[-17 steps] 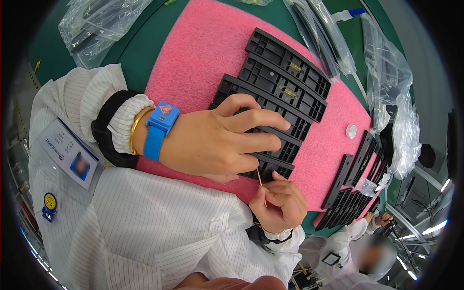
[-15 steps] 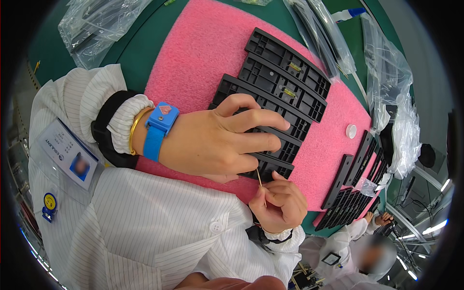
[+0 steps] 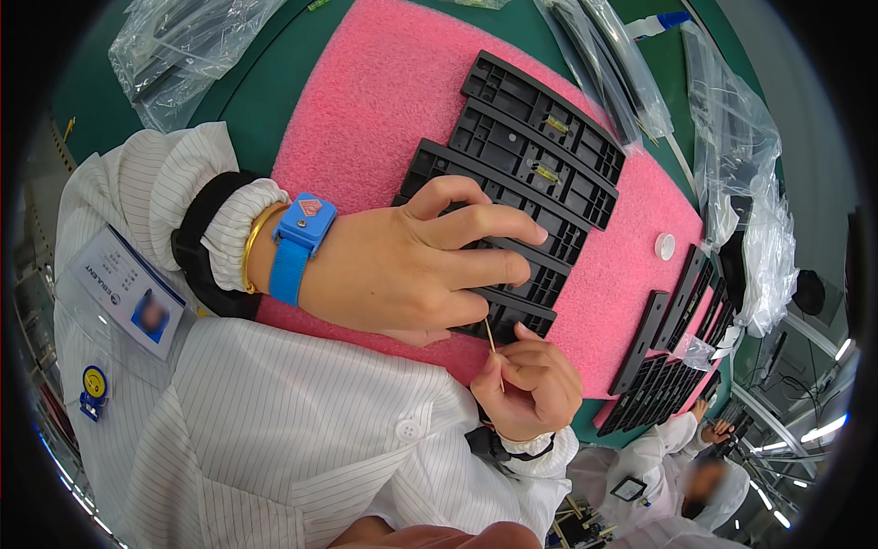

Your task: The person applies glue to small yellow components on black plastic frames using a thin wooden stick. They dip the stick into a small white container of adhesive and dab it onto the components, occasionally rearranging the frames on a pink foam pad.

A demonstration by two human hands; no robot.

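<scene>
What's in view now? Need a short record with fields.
left hand: left hand over black slatted parts, fingers bent; contact unclear; blue strap at wrist
right hand: right hand pinching a thin stick, its far end by the left index finger
on parts: two small yellowish tubes
surface: pink mat on green table
right side: small white round piece, more black parts
background: co-worker, lower right

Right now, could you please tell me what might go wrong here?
The thin stick pinched in the right hand might slip or snap. The left hand, over the black plastic parts, could nudge them. The small white dish on the pink mat might tip if bumped.
</scene>
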